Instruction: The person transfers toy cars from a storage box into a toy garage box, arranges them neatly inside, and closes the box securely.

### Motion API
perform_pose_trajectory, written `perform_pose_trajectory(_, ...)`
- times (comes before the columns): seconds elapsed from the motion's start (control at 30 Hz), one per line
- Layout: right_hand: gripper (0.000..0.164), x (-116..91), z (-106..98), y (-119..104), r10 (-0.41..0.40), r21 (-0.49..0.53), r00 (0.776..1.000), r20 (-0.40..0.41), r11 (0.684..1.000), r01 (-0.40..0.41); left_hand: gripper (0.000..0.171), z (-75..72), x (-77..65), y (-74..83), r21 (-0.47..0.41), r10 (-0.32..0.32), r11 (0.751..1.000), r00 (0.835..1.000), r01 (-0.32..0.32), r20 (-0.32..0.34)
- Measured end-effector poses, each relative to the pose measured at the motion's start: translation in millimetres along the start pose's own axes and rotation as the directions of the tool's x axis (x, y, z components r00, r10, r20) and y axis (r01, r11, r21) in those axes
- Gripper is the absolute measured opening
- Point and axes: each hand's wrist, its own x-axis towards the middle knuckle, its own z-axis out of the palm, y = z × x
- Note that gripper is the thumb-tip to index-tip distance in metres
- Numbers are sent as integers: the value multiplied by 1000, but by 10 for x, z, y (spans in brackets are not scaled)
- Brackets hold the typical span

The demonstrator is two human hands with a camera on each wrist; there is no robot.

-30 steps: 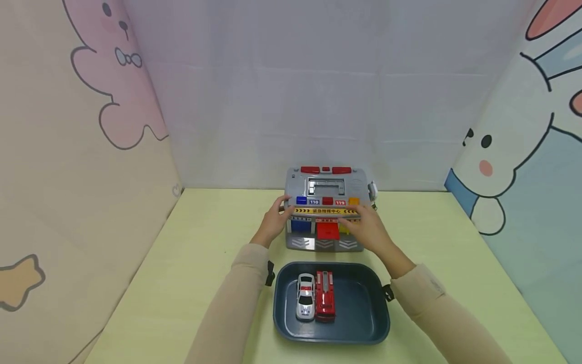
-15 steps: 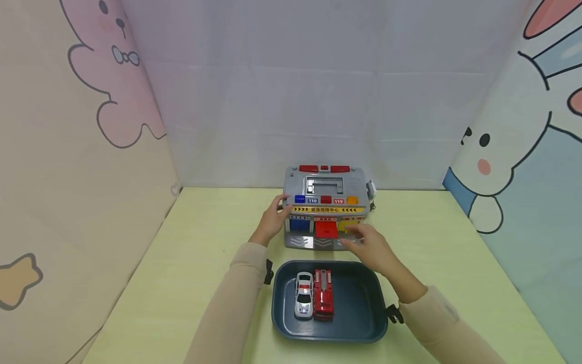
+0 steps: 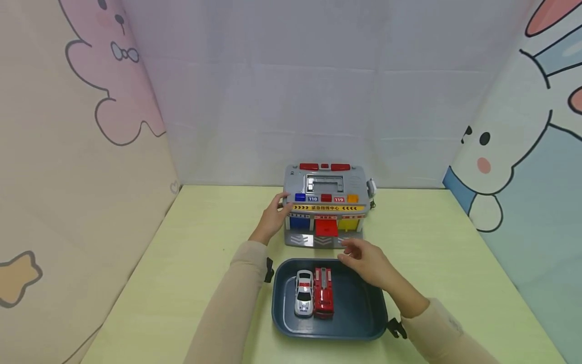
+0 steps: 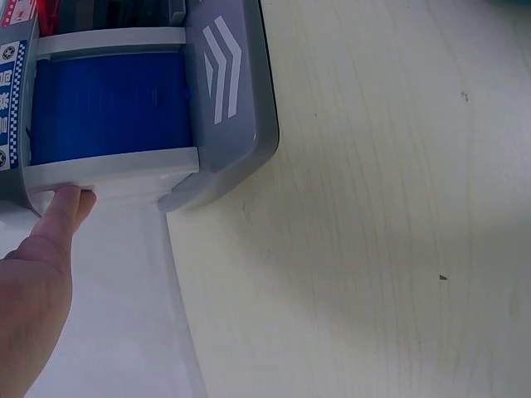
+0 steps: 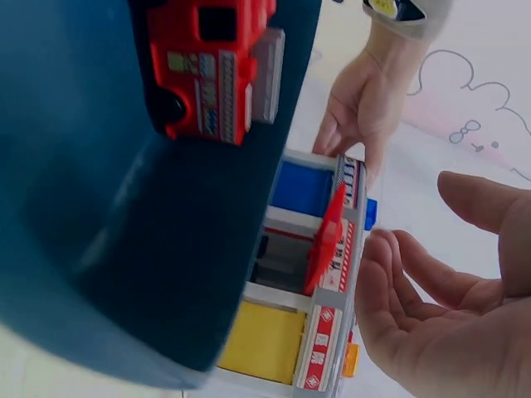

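Observation:
The grey toy rescue station [image 3: 325, 207] stands at the back of the table. Its red middle door [image 3: 326, 227] sticks out, raised, with a dark bay behind it in the right wrist view. The blue door [image 4: 112, 108] and the yellow door [image 5: 261, 344] cover their bays. My left hand [image 3: 271, 218] rests against the station's left side, a straight finger touching the white side wall in the left wrist view. My right hand [image 3: 369, 260] hovers over the far right rim of the tray, fingers loosely bent, nothing in them.
The dark blue tray [image 3: 359, 331] lies in front of the station. Inside it a white toy police car [image 3: 304, 294] and a red toy fire engine [image 3: 324, 294] lie side by side at the left. A fabric backdrop [image 3: 273, 116] hangs behind the table [image 3: 191, 283].
My right hand has let go of the station's right side and moved back toward the tray, so the yellow door now shows fully. My left hand has stayed at the station's left side.

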Motion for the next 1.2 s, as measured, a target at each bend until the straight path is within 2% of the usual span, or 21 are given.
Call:
perform_pose_trajectory(0.3,33,-120,143,32,24,23,996,88,999,-26,49,15,-4,-24,3,9,1000,1000,-9,1)
perform_pose_trajectory(0.43,33,-139,186,36,11,23,992,126,1000,-14,48,24,-3,-35,3,3,1000,1000,-3,-1)
perform_pose_trajectory(0.77,33,-104,260,74,-15,-55,984,177,998,25,48,-13,41,48,-3,13,1000,1000,-13,7)
perform_pose_trajectory(0.93,40,-82,303,102,13,-75,979,203,997,2,49,-37,55,81,0,15,1000,1000,-15,15)
perform_pose_trajectory(1.2,60,-120,433,164,62,-110,975,212,993,-39,49,4,36,13,-19,-22,1000,1000,22,19)
